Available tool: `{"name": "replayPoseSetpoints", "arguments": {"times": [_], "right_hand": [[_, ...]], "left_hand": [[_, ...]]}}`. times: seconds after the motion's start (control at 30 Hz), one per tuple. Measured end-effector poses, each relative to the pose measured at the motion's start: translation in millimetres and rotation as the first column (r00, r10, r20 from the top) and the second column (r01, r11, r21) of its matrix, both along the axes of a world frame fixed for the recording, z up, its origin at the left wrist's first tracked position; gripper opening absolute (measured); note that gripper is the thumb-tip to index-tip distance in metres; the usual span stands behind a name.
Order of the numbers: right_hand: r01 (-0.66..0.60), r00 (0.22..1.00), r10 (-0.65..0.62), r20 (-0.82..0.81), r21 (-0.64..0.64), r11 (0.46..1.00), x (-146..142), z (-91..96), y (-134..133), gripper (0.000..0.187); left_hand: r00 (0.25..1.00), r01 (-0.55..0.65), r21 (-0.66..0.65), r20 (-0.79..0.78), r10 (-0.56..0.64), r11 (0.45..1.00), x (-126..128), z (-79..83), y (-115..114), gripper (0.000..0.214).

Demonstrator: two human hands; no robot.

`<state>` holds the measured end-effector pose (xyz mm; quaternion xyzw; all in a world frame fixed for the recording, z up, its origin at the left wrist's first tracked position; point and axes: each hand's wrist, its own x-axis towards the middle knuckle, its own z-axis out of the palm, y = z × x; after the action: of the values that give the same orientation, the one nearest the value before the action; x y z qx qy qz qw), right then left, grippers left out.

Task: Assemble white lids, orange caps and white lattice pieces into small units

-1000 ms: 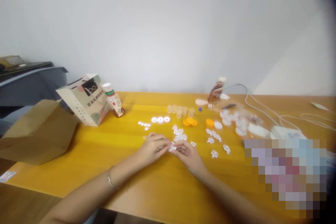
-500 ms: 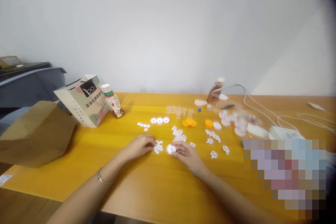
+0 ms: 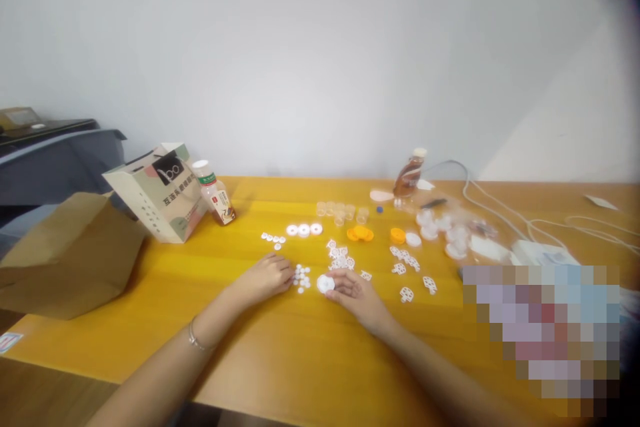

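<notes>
My right hand [image 3: 357, 297] holds a white round plastic disc [image 3: 326, 283] between thumb and fingers, low over the table. At the left edge of a loose group of small white round pieces [image 3: 302, 275] is my left hand [image 3: 273, 274], back upward and fingers curled together; whatever its fingertips pinch is hidden. Behind the hands lie white lattice-like plastic parts [image 3: 340, 258]. Three white rings [image 3: 304, 230] form a row farther back. More small white pieces [image 3: 270, 238] lie in a short line beyond my left hand.
Clear small cups [image 3: 339, 211], orange parts [image 3: 360, 234] and a brown drink bottle [image 3: 410, 173] stand farther back. At left are a paper gift bag [image 3: 165, 193], another bottle [image 3: 217, 197] and a brown paper bag [image 3: 70, 257]. Cables [image 3: 500, 210] run along the right.
My left hand has turned slightly, its back now more upward and its fingertips less visible. My right hand keeps the white disc in nearly the same place.
</notes>
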<state>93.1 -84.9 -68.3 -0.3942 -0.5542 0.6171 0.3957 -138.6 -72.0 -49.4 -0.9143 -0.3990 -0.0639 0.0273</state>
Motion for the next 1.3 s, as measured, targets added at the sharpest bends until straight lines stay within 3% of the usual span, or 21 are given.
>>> {"name": "replayPoseSetpoints", "arguments": {"times": [0.17, 0.3, 0.4, 0.57, 0.7, 0.87, 0.97, 1.13, 1.3], "right_hand": [[-0.012, 1.0, 0.011, 0.011, 0.008, 1.0, 0.1, 1.2, -0.4, 0.033], [-0.022, 1.0, 0.022, 0.005, 0.007, 1.0, 0.7, -2.5, 1.2, 0.034], [-0.027, 1.0, 0.027, 0.006, -0.004, 1.0, 0.9, -4.3, 1.7, 0.033], [-0.03, 1.0, 0.03, 0.009, -0.011, 0.999, 1.2, -3.8, 1.6, 0.034], [-0.021, 1.0, 0.021, -0.003, -0.011, 1.0, 1.3, -3.5, 1.7, 0.034], [-0.056, 0.998, 0.055, -0.035, -0.016, 0.998, -0.1, -3.7, 0.9, 0.034], [-0.086, 0.994, 0.085, -0.065, -0.017, 0.996, -0.7, -3.5, -0.2, 0.034], [-0.072, 0.995, 0.069, -0.078, -0.031, 0.997, 0.5, -2.2, -0.9, 0.035], [-0.053, 0.994, 0.049, -0.095, -0.034, 0.998, 1.2, -0.2, -1.4, 0.033]], "left_hand": [[0.989, 0.046, -0.152, 0.147, -0.024, 0.987, -2.3, 6.4, -1.9, 0.017], [0.946, 0.028, -0.302, 0.316, 0.072, 0.953, -3.5, 1.1, 3.1, 0.011], [0.931, 0.011, -0.361, 0.345, 0.123, 0.933, -3.5, -2.3, 6.4, 0.011], [0.974, 0.041, -0.214, 0.228, 0.009, 0.976, -3.8, 0.8, 6.0, 0.015], [0.986, 0.015, -0.04, 0.166, -0.008, 0.999, -0.7, -0.6, 4.0, 0.019], [0.942, 0.123, 0.155, 0.293, -0.164, 0.98, 21.5, -3.2, -9.8, 0.017], [0.946, 0.172, 0.261, 0.224, -0.233, 0.95, 35.9, -1.0, -19.9, 0.018], [0.957, 0.229, 0.295, 0.107, -0.27, 0.928, 42.5, 2.8, -24.6, 0.018], [0.953, 0.155, 0.266, 0.211, -0.215, 0.951, 43.5, -1.6, -23.3, 0.018]]}}
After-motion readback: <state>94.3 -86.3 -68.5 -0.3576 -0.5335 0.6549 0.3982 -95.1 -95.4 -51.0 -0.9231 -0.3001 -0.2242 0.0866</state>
